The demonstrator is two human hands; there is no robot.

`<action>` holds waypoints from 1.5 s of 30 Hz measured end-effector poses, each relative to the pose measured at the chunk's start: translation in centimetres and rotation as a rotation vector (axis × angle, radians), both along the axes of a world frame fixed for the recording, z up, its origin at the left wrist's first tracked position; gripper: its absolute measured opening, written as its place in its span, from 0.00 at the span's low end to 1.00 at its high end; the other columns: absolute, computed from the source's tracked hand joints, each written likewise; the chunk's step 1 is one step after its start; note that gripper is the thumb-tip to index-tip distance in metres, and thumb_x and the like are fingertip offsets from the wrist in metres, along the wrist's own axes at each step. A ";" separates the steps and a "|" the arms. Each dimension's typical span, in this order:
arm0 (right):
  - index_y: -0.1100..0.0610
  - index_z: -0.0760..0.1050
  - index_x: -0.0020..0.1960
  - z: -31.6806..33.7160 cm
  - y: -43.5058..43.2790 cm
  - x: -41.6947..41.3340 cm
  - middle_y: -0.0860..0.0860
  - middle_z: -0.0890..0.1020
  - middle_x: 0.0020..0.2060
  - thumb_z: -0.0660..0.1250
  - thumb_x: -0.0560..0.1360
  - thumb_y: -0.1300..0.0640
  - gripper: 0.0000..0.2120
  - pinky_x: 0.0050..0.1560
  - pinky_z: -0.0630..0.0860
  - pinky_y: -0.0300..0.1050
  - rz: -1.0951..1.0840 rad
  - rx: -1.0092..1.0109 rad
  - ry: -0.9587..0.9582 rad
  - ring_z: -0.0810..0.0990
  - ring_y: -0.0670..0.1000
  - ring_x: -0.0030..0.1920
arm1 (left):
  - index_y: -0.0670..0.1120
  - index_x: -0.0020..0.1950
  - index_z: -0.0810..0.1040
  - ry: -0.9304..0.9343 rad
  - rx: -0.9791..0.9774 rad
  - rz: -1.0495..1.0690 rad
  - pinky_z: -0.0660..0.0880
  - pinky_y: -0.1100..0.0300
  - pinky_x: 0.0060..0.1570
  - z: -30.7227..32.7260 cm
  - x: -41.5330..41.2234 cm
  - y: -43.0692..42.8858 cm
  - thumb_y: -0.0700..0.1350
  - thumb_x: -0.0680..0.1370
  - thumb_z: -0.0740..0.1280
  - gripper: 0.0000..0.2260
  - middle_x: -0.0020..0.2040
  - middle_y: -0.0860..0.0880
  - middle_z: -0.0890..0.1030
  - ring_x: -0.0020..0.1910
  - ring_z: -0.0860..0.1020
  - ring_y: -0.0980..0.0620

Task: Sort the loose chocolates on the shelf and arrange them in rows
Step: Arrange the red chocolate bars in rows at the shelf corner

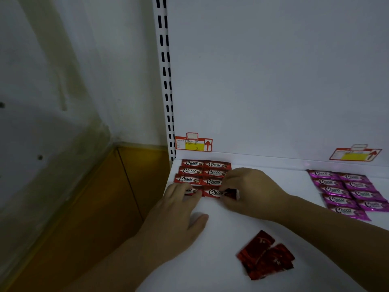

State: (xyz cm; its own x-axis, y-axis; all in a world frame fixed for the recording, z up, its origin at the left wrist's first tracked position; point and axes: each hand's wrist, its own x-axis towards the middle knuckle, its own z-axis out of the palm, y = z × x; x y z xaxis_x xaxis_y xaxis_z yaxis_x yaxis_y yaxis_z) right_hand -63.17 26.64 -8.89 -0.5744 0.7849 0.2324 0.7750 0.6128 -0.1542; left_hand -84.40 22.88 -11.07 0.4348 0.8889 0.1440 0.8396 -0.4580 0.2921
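Note:
Red "Choco" packets lie in two columns at the back left corner of the white shelf. My left hand rests flat on the shelf, its fingertips on the front-left red packet. My right hand pinches the right end of the front-right red packet. A small pile of loose red packets lies face down near the front of the shelf. Purple "Choco" packets sit in two columns at the right.
The shelf's white back panel carries two red and yellow price labels. A slotted upright marks the shelf's left end. Beyond it are a grey wall and an orange-brown floor.

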 end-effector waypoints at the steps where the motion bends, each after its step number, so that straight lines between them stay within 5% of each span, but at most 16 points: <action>1: 0.51 0.82 0.41 -0.1 0.1 0.0 0.45 0.83 0.39 0.64 0.70 0.49 0.09 0.37 0.79 0.41 0.011 0.013 0.000 0.79 0.45 0.39 | 0.55 0.75 0.56 -0.006 -0.005 0.003 0.58 0.65 0.66 0.0 0.0 0.0 0.62 0.78 0.51 0.27 0.71 0.57 0.57 0.70 0.50 0.60; 23: 0.52 0.82 0.47 -0.2 0.9 -0.1 0.47 0.82 0.46 0.68 0.69 0.50 0.10 0.42 0.78 0.41 0.028 -0.029 0.051 0.79 0.47 0.45 | 0.55 0.74 0.57 -0.105 -0.003 0.022 0.59 0.61 0.70 -0.5 -0.2 0.2 0.64 0.76 0.49 0.28 0.73 0.57 0.55 0.72 0.48 0.59; 28: 0.51 0.82 0.49 1.3 -0.8 1.4 0.45 0.82 0.47 0.68 0.71 0.51 0.08 0.48 0.73 0.34 -0.005 -0.124 0.101 0.77 0.42 0.46 | 0.56 0.68 0.69 -0.185 0.017 -0.074 0.64 0.67 0.63 1.0 -0.1 -0.5 0.60 0.76 0.56 0.21 0.64 0.61 0.66 0.63 0.59 0.66; 32: 0.49 0.81 0.52 2.3 -3.7 4.7 0.41 0.81 0.48 0.70 0.72 0.50 0.10 0.46 0.67 0.23 -0.076 -0.280 0.064 0.77 0.38 0.46 | 0.61 0.66 0.69 -0.145 -0.148 -0.282 0.63 0.72 0.60 3.1 2.5 -2.2 0.58 0.77 0.61 0.17 0.58 0.67 0.66 0.58 0.64 0.68; 38: 0.49 0.80 0.50 2.1 -8.8 7.8 0.42 0.79 0.48 0.73 0.70 0.51 0.10 0.45 0.70 0.28 -0.137 -0.415 0.141 0.76 0.38 0.47 | 0.60 0.60 0.74 -0.095 -0.202 -0.350 0.67 0.71 0.47 2.7 5.9 -3.6 0.63 0.72 0.65 0.18 0.51 0.64 0.73 0.48 0.69 0.64; 45: 0.48 0.81 0.49 1.4 -11.2 7.2 0.41 0.76 0.51 0.76 0.65 0.46 0.14 0.50 0.67 0.26 -0.114 -0.419 0.175 0.74 0.39 0.51 | 0.55 0.49 0.81 -0.235 -0.271 -0.261 0.70 0.71 0.41 2.0 6.1 -3.1 0.49 0.74 0.68 0.05 0.42 0.60 0.78 0.41 0.76 0.62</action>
